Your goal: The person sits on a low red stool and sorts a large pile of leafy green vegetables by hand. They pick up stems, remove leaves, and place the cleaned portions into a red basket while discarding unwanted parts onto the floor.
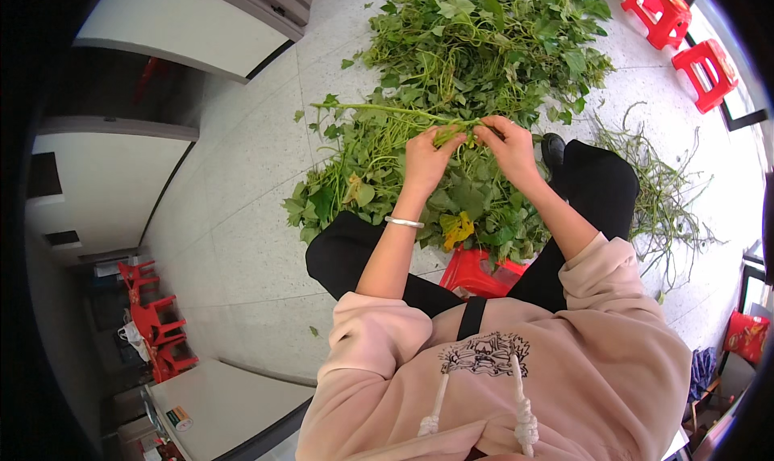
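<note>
Two bare hands are held close together over a pile of leafy greens. The left hand [426,156] is closed in a pinch around a long green stem [379,109], its fingertips curled over the stem's right end. The right hand [506,145] is closed on the same stem just beside the left, fingers bent down onto it, so the two hands nearly touch. A pale bangle [403,222] is worn on the left wrist.

The stem is stretched out to the left from the hands, roughly level, with a small leaf at its far end. It is held just above the heap of greens [476,50], which is spread across the pale speckled floor [242,219] in front of the knees and reaches well beyond the hands.

As a judgement, the stem is best gripped firmly by one hand while the other works right next to it, so that leaves or tender tips can be snapped off cleanly without tearing.

To the right of the legs, a thinner scatter of bare stalks [653,179] is laid on the floor. A red plastic stool [476,272] is seen beneath the seated person, and two more red stools [685,38] are set at the upper right. A pink hooded top [500,380] is worn.
</note>
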Motion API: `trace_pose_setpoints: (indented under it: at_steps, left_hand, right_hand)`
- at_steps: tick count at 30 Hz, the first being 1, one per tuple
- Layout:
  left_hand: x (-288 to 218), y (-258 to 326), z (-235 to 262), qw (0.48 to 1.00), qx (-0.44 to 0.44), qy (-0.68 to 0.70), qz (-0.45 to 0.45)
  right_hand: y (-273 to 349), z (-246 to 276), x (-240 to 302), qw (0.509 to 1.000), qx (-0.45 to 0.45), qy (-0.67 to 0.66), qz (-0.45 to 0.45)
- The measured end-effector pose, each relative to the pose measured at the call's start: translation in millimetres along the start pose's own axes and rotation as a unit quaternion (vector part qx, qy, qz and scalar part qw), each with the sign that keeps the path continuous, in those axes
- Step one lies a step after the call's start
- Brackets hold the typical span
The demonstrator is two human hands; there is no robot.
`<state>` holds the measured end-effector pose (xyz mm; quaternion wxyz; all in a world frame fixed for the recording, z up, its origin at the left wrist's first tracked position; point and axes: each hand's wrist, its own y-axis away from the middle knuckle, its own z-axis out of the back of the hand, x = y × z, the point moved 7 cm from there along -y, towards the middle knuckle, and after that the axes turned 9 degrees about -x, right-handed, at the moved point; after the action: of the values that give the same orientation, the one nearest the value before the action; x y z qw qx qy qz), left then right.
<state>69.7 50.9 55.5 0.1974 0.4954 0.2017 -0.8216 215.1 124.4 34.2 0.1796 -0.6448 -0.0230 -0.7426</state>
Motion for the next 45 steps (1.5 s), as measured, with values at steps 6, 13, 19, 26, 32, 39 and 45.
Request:
trace_pose_setpoints:
  at_steps: [6, 13, 19, 26, 32, 39, 45]
  left_hand:
    - [-26.5, -5.3, 22.0, 0.914, -0.056, -0.244, -0.318]
    - [-12.2, -8.5, 19.9, 0.874, -0.08, -0.325, -0.353]
    - [69.2, -40.6, 124.5, 0.94, -0.192, -0.27, 0.078]
    - [16.7, 8.2, 6.0, 0.991, -0.041, -0.129, -0.007]
    - [12.7, 11.9, -10.0, 0.994, 0.002, -0.102, -0.035]
    - [2.1, -34.7, 56.6, 0.869, -0.027, -0.344, -0.354]
    - [43.1, -56.8, 102.7, 0.97, -0.061, -0.235, 0.015]
  right_hand:
    - [3.0, -13.8, 4.9, 0.992, 0.083, -0.037, -0.088]
    - [4.6, -21.2, 7.5, 0.997, 0.044, 0.067, 0.016]
    - [1.5, 2.2, -7.1, 0.991, 0.037, -0.023, -0.125]
    - [3.6, -33.0, -17.0, 0.953, 0.093, -0.215, -0.189]
    - [11.5, -40.3, -14.2, 0.909, 0.135, -0.323, -0.227]
    - [45.6, -62.8, -16.2, 0.743, 0.26, -0.488, -0.376]
    - [16.7, -41.7, -28.7, 0.838, 0.127, -0.395, -0.354]
